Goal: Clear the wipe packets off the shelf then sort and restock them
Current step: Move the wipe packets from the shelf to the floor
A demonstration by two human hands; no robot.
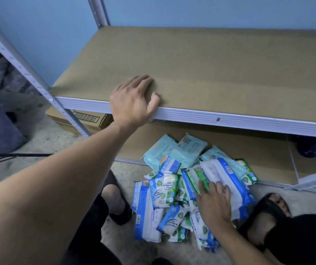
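**Wipe packets heaped on the floor, shelf board bare**

On my feed the wipe packets (174, 188) lie in one loose heap on the floor (61, 142), right at the foot of the rack, overlapping at all angles. The mint-green ones (164, 148) at the back of the heap reach onto the lower shelf (264, 155). In front of them are white-and-blue packs and smaller green-and-white ones, one reading "Antibacterial Wipes" (165, 190).

The right hand (214, 203) rests palm down on top of the heap. Its fingers (203, 186) are straight and a little spread, lying across a green pack and a long white-and-blue pack (230, 176); I see them pinching nothing.

The left hand (132, 98) is laid over the front edge of the brown shelf board (220, 69) above, with the palm on the white metal rail (249, 119). Its fingers (142, 81) lie close together on the board, and the thumb is bent beside them.

A foot in a black slipper (268, 209) stands just right of the heap, and the other foot (115, 199) just left. A cardboard box (88, 119) sits under the shelf at the left, behind the perforated upright (29, 73). Behind the rack is a blue wall (210, 10).
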